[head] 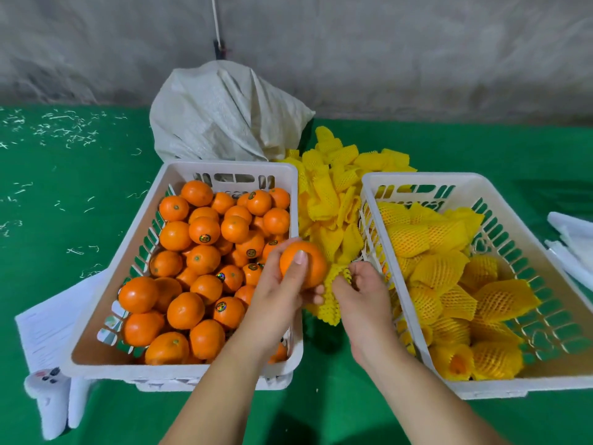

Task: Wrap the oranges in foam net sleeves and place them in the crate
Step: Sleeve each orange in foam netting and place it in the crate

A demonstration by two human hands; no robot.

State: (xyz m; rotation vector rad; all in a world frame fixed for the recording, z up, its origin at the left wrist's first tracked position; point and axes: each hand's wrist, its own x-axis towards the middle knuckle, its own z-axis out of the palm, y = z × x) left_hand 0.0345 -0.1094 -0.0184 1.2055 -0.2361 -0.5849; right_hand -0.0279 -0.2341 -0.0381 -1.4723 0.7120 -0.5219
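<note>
My left hand (282, 293) grips a bare orange (313, 263) between the two crates, thumb across its front. My right hand (362, 290) pinches a yellow foam net sleeve (332, 300) right beside that orange, and the sleeve hangs down below the fruit. The white crate on the left (106, 303) is full of several unwrapped oranges (205, 258). The white crate on the right (558, 284) holds several oranges wrapped in yellow sleeves (442, 271).
A loose pile of yellow foam sleeves (333, 187) lies between and behind the crates on the green table cover (64, 194). A white woven sack (224, 114) stands at the back. White papers (48, 322) lie under the left crate; white sheets (574, 245) at far right.
</note>
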